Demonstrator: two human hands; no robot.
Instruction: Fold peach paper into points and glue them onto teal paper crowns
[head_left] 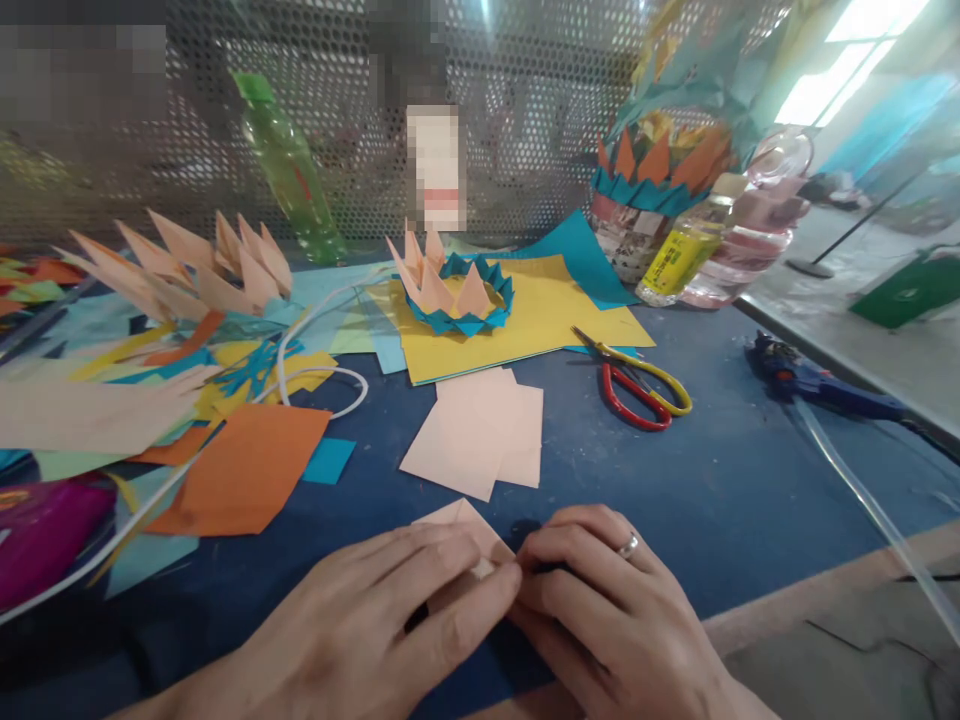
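At the front of the blue table lies a light pink sheet of paper (463, 518), partly folded and mostly covered by my fingers. My left hand (390, 610) rests over it, with the thumb and fingers pressing on the paper. My right hand (600, 590), wearing a ring, pinches the sheet's right corner against the left thumb. Just beyond them are flat pink paper squares (472, 430), overlapping one another. Farther back, a ring of folded blue and pink paper points (459, 295) sits on yellow sheets (525, 340).
Scissors (637, 380) lie right of centre, and a glue gun (817, 385) with a clear glue stick at the far right. Bottles (686, 245) stand at the back. Orange paper (247, 470), scraps, a white cable (150, 510) and folded pink points (187, 260) crowd the left.
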